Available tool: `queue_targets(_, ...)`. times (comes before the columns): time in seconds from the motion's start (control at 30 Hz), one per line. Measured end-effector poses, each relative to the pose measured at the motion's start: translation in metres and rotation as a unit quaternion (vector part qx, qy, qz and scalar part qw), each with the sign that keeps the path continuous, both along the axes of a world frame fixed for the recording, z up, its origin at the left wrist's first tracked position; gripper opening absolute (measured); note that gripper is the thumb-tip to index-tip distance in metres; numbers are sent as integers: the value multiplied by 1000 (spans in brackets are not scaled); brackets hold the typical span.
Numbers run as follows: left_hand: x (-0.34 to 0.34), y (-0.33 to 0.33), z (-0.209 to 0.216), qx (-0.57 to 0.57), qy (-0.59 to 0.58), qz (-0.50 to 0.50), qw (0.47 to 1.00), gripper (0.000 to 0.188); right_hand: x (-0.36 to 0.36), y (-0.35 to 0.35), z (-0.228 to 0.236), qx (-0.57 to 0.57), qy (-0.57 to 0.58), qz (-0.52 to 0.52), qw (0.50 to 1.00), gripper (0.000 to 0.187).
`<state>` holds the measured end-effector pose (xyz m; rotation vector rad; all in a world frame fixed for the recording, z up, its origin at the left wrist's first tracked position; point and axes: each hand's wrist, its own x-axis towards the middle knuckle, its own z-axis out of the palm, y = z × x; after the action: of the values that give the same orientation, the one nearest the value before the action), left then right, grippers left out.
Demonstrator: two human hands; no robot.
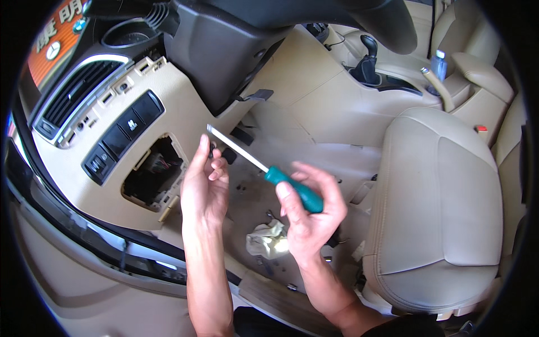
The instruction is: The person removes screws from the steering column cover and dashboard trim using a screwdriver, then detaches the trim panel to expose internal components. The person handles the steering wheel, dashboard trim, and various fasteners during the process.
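Observation:
My right hand (314,208) is wrapped round the green handle of a screwdriver (241,150). Its bright shaft slants up and left, and the tip ends just above my left hand. Palm up, my left hand (205,185) pinches a small black piece (211,150) between thumb and fingers; its exact kind is too small to tell. The screwdriver tip appears apart from that piece. To the left of this hand is the beige dashboard panel (185,106), with a rectangular opening (154,171) that shows wires inside.
Above hang the dark steering column cover (219,50) and wheel (387,22). A beige seat (443,196) stands at right. On the footwell floor lie a crumpled whitish cloth or glove (266,240) and several small parts. A gear lever (368,53) and a bottle (438,66) are beyond.

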<state>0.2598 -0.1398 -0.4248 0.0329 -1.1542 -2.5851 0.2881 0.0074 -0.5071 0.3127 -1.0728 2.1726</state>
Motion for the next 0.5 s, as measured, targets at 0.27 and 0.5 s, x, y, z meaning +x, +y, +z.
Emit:
queue_targets(0.27, -6, 34, 83, -7, -7, -86, 996, 23, -13, 1, 58, -131, 136, -49, 981, 40)
queue_targets(0.5, -7, 57, 84, -119, 1, -54, 991, 33, -10, 46, 38, -13, 136, -125, 983, 37)
